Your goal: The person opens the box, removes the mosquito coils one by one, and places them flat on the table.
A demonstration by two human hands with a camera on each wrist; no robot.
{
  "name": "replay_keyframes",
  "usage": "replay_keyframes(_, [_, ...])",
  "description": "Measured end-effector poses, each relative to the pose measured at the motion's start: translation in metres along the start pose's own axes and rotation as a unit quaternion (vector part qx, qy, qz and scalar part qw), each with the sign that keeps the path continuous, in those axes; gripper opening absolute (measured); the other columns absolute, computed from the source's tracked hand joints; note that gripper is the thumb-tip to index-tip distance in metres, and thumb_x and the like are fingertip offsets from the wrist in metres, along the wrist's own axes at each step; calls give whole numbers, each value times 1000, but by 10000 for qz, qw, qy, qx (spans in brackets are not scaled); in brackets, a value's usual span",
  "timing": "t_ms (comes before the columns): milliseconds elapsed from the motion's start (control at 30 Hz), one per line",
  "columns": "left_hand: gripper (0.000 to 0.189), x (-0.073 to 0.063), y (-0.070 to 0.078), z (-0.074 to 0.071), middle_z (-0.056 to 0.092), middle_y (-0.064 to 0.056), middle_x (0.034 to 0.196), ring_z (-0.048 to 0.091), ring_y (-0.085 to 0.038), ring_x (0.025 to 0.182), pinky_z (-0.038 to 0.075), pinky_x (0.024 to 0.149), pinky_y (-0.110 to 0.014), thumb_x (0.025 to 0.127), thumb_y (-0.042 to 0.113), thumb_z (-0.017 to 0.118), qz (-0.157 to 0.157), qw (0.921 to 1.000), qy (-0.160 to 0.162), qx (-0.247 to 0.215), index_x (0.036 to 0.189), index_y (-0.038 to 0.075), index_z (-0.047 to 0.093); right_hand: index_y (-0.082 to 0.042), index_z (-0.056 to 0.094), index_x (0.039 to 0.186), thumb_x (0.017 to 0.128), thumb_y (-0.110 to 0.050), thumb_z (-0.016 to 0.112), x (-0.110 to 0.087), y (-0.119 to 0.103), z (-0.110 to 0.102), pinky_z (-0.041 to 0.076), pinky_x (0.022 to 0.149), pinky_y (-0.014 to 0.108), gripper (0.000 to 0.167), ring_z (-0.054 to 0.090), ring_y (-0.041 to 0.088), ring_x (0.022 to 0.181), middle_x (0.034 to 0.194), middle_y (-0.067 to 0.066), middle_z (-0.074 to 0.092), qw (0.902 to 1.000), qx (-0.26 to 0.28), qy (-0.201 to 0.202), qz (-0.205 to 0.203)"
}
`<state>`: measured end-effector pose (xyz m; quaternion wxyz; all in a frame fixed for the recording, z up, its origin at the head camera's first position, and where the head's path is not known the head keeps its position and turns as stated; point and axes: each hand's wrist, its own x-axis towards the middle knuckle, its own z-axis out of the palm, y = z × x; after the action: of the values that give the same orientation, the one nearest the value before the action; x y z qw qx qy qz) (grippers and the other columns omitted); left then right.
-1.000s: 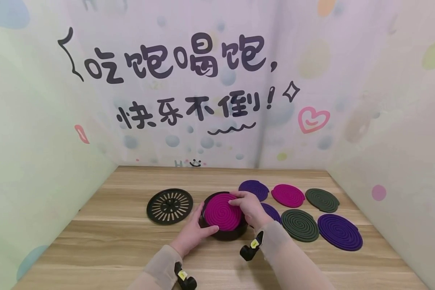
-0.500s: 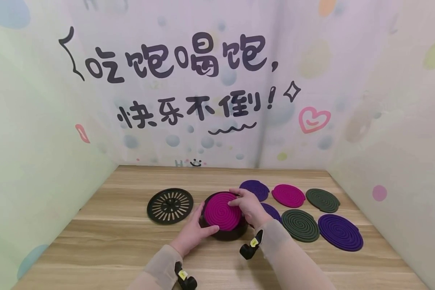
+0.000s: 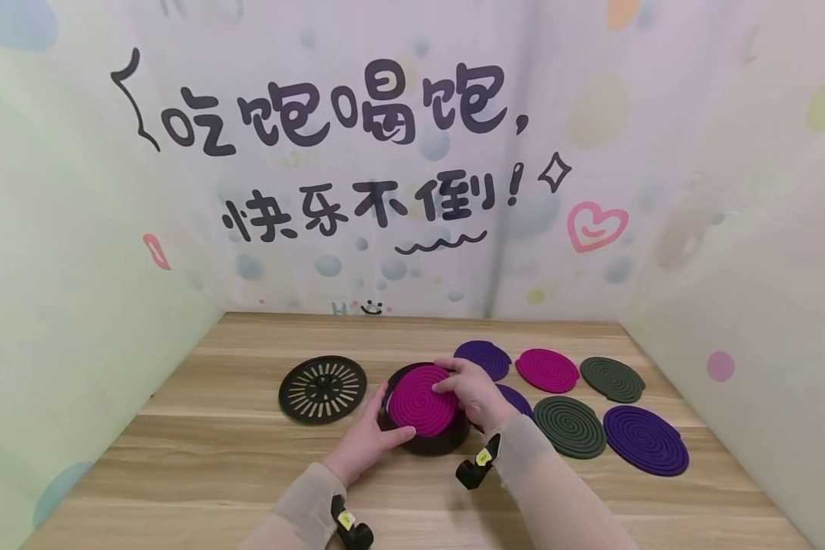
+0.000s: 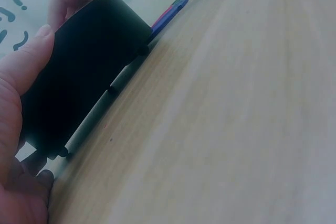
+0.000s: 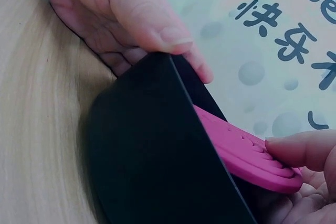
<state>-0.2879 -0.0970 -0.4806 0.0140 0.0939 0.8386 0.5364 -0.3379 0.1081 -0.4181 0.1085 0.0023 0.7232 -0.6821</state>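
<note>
A black round mosquito coil box [image 3: 435, 444] stands without its lid on the table, on small feet visible in the left wrist view. My left hand [image 3: 364, 441] grips its left side, thumb over the near rim and fingers around the wall. A pink mosquito coil [image 3: 418, 401] lies at the mouth of the box. My right hand [image 3: 480, 393] pinches that coil at its right edge. From the right wrist view, the pink coil [image 5: 252, 156] sits tilted, one side inside the box and the pinched side up near the rim. The box's inner floor is hidden.
The black slotted lid [image 3: 323, 389] lies left of the box. On the right lie several flat coils, among them a purple coil [image 3: 646, 441], a green coil [image 3: 569, 428] and another pink coil [image 3: 546, 370]. Walls [image 3: 736, 344] enclose the wooden table [image 3: 199, 458].
The pink coil has shifted slightly to the right, and a light gap now shows at its left edge inside the box. Both hands stay nearly in place.
</note>
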Motion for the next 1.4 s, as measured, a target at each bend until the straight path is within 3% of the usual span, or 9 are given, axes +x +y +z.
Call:
replay_keyframes(367, [104,0,1,-1,16,-23,156,15,-40,143,19,111,-58,76,45,79,69,10000,-13,30,154,10,20,-2,57,131,79,10,64,3,1,-2,50,61,25,54,60,16,80,116,15,61,9994,271,187,68])
replay_keyframes(867, [105,1,2,-1,18,-21,156,17,-39,143,18,112,-58,76,42,80,103,9998,-57,-175,154,8,18,3,49,136,82,13,58,5,-1,-6,53,64,23,56,63,14,85,124,22,58,9922,1204,308,-64])
replay_keyframes(1133, [105,1,2,-2,19,-20,156,16,-38,143,17,112,-57,76,41,81,101,9997,-75,-228,154,8,18,3,44,140,84,12,57,4,1,-10,53,60,23,58,65,11,73,106,11,64,9858,1666,223,-21])
replay_keyframes(1400, [105,1,1,-1,19,-20,156,18,-39,142,18,112,-58,76,39,81,108,9994,-88,-306,154,9,18,4,41,141,87,13,55,1,1,-20,54,66,21,56,66,9,77,98,3,66,9777,2099,61,-37])
